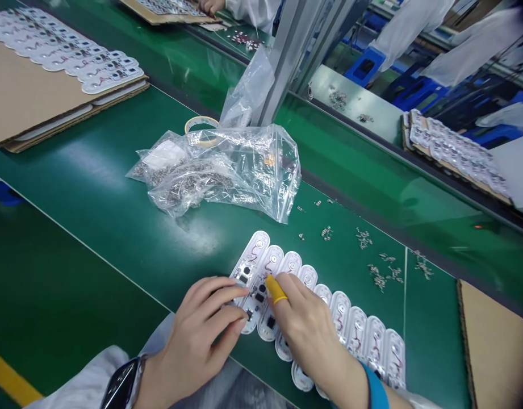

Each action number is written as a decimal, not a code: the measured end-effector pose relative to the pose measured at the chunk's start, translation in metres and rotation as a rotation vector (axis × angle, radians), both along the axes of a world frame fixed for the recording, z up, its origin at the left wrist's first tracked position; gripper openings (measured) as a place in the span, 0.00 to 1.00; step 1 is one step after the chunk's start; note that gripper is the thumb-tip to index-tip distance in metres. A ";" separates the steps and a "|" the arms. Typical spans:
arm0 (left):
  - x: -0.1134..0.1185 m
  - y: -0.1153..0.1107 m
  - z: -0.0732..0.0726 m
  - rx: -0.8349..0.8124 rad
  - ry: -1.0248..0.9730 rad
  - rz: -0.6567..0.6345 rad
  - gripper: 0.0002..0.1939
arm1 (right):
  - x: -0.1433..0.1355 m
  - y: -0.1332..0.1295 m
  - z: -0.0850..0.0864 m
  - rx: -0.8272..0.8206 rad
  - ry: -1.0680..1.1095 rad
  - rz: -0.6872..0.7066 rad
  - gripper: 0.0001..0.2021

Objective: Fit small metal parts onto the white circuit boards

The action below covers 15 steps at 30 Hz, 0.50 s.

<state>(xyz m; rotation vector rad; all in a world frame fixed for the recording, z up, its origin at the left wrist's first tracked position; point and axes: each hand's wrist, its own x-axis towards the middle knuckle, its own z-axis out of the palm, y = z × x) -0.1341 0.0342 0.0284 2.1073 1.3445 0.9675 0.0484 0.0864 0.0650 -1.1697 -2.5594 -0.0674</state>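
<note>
A slanting row of white oval casings (292,262) with small circuit boards and thin red wires lies on the green table. My left hand (212,324) rests at the left end, fingers stretched out and fingertips touching the leftmost casing (258,244). Over the second casing (273,259) is my right hand (306,321), its fingers pinched together near the wires. A yellow finger cot (276,289) covers one fingertip. Whatever sits between those fingers is hidden. My right forearm covers the lower ends of several casings.
Clear plastic bags (218,170) of small parts lie ahead, beside a tape roll (201,129). Small wired parts (377,277) are scattered right of them. Cardboard with casings (65,108) is at upper left; another cardboard sheet (495,346) at right. A metal post (287,62) rises behind; a co-worker's hand (212,5) shows beyond.
</note>
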 end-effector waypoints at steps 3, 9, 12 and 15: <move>-0.001 0.000 -0.002 -0.002 0.009 -0.002 0.10 | 0.018 0.013 0.002 -0.185 0.139 -0.065 0.15; -0.002 -0.004 -0.006 0.042 0.036 0.002 0.09 | 0.052 0.057 -0.007 -0.196 0.177 -0.425 0.17; -0.001 -0.003 -0.008 0.056 0.063 0.002 0.08 | 0.054 0.066 -0.018 -0.235 0.101 -0.398 0.15; -0.001 -0.002 -0.009 0.063 0.077 0.024 0.08 | 0.064 0.068 -0.019 -0.221 0.118 -0.366 0.15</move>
